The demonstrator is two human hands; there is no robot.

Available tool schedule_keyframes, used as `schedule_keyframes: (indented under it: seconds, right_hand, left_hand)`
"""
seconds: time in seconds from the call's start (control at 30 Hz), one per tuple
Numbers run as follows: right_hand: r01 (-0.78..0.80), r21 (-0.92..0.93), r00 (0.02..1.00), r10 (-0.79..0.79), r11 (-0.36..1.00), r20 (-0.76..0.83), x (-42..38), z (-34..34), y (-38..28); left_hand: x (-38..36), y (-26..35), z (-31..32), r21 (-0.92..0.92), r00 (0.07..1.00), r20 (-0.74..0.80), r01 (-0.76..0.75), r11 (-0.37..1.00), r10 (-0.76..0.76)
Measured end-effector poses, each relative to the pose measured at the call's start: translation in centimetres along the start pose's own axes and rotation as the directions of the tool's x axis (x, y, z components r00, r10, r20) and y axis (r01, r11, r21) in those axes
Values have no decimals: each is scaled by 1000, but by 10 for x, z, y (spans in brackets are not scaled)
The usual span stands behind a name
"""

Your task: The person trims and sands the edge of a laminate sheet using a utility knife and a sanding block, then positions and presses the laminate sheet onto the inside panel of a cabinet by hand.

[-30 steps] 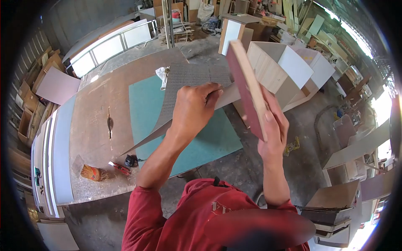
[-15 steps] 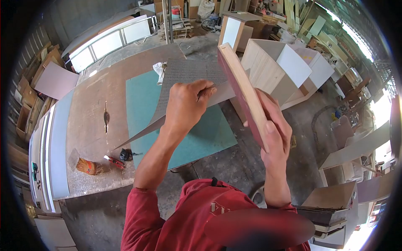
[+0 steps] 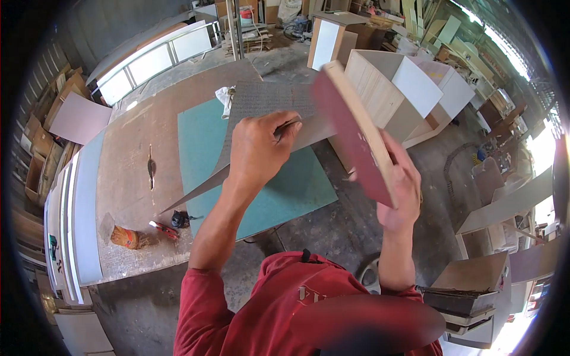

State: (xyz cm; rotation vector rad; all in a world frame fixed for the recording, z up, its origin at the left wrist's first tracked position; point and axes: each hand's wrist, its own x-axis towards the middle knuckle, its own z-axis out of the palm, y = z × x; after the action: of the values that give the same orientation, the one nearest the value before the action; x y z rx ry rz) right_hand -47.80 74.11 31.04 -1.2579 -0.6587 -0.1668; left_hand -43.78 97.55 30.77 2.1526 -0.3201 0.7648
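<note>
My left hand (image 3: 261,145) pinches the raised front edge of a thin grey laminate sheet (image 3: 270,98), which curves up from the table with its near corner pointing left. In my right hand (image 3: 401,184) is a long sanding block (image 3: 359,130), a pale wooden strip faced with dark red sandpaper. It stands tilted at the sheet's right end, overlapping it in this view, with its red face toward the sheet. Below the sheet lies a green board (image 3: 297,184). Left of my forearm are a red and white utility knife (image 3: 163,230), a small black object (image 3: 180,219) and a brown-handled scraper (image 3: 124,237).
The brown worktable (image 3: 124,184) has a slot with a saw blade (image 3: 151,169). A white rag (image 3: 225,101) lies behind the green board. Unfinished cabinet boxes (image 3: 380,89) stand on the floor at right, and long pale panels (image 3: 74,225) line the table's left side.
The sanding block has swung right and turned, showing more of its red face; my right hand moved slightly right with it. My left hand keeps its pinch, shifted slightly left.
</note>
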Motion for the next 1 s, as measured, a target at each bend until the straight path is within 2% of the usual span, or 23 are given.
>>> schedule_keyframes:
  seconds: [0.07, 0.1, 0.13, 0.17, 0.2, 0.27, 0.3, 0.33, 0.37, 0.4, 0.43, 0.47, 0.53, 0.6, 0.63, 0.67, 0.7, 0.77, 0.8, 0.87, 0.9, 0.97, 1.0]
  right_hand:
    - [153, -414, 986, -168, 898, -2, 3, -3, -1]
    - [272, -647, 957, -270, 712, 106, 3, 0, 0]
    - [373, -810, 914, -331, 452, 236, 4, 2, 1]
    - [403, -841, 906, -290, 361, 309, 4, 1, 7]
    - [393, -847, 908, -292, 358, 299, 4, -3, 14]
    - [319, -947, 910, -295, 47, 292, 7, -13, 31]
    - [263, -965, 889, -387, -6, 245, 16, -27, 41]
    - [253, -967, 892, -385, -5, 235, 17, -41, 52]
    - [99, -989, 888, -458, 110, 38, 16, -55, 67]
    - [-46, -971, 848, -504, 236, -163, 11, -69, 83]
    - [-114, -897, 868, -396, 427, -299, -2, -82, 102]
    - [-190, -782, 874, -261, 594, -411, -19, -90, 125]
    - [-372, -719, 872, -43, 586, -487, -63, -87, 171]
    - [-269, -797, 953, 27, 541, -303, -121, -90, 239]
    - [-247, -833, 968, 78, 495, -240, -139, -81, 260]
    - [-226, -863, 974, 131, 451, -186, -150, -67, 278]
    - [-251, -854, 968, 123, 457, -218, -154, -56, 291]
    - [-125, -884, 983, 177, 450, -49, -158, -37, 313]
    - [-164, -878, 982, 162, 450, -100, -157, -27, 320]
    - [-45, -902, 973, 223, 429, 58, -155, -16, 331]
    - [-92, -901, 977, 211, 424, 0, -156, -14, 333]
    - [-96, -915, 924, 378, 392, 65, -155, -8, 336]
    - [-136, -909, 929, 370, 395, 21, -155, -5, 334]
  left_hand:
    - [0, 0, 1, 20, 1000, -15, -4, 1000, 4]
    - [0, -2, 3, 25, 1000, -5, 11, 1000, -11]
    - [1, -3, 5, 27, 1000, 5, 22, 999, -22]
    - [1, -4, 7, 23, 1000, 14, 16, 1000, -16]
    - [1, -5, 8, 26, 1000, 6, -13, 1000, 13]
    - [2, -7, 9, 26, 999, 11, -46, 999, 45]
    - [2, -9, 8, 31, 999, 29, -35, 999, 35]
    - [3, -11, 6, 38, 999, 45, -25, 999, 23]
    - [5, -13, 3, 38, 998, 53, -27, 999, 25]
    - [10, -17, 0, 31, 996, -34, -80, 996, 81]
    - [14, -20, -5, 29, 984, -120, -131, 991, 134]
    - [19, -24, -13, 30, 985, -110, -131, 991, 133]
    - [31, -27, -33, 82, 992, -118, 43, 996, -33]
    - [41, -27, -49, 125, 987, -162, 20, 992, 0]
    - [47, -28, -55, 165, 977, -209, -1, 986, 36]
    - [52, -30, -61, 167, 981, -186, -19, 986, 50]
    - [57, -31, -68, 207, 977, -202, -31, 978, 74]
    - [70, -37, -78, 237, 975, -178, -88, 968, 132]
    - [75, -42, -84, 258, 964, -198, -125, 958, 179]
    - [83, -45, -93, 296, 948, -202, -182, 938, 248]
    - [87, -43, -98, 329, 946, -188, -193, 924, 265]
    - [98, -43, -103, 306, 940, -202, -207, 929, 276]
    - [107, -41, -108, 326, 937, -187, -226, 918, 297]
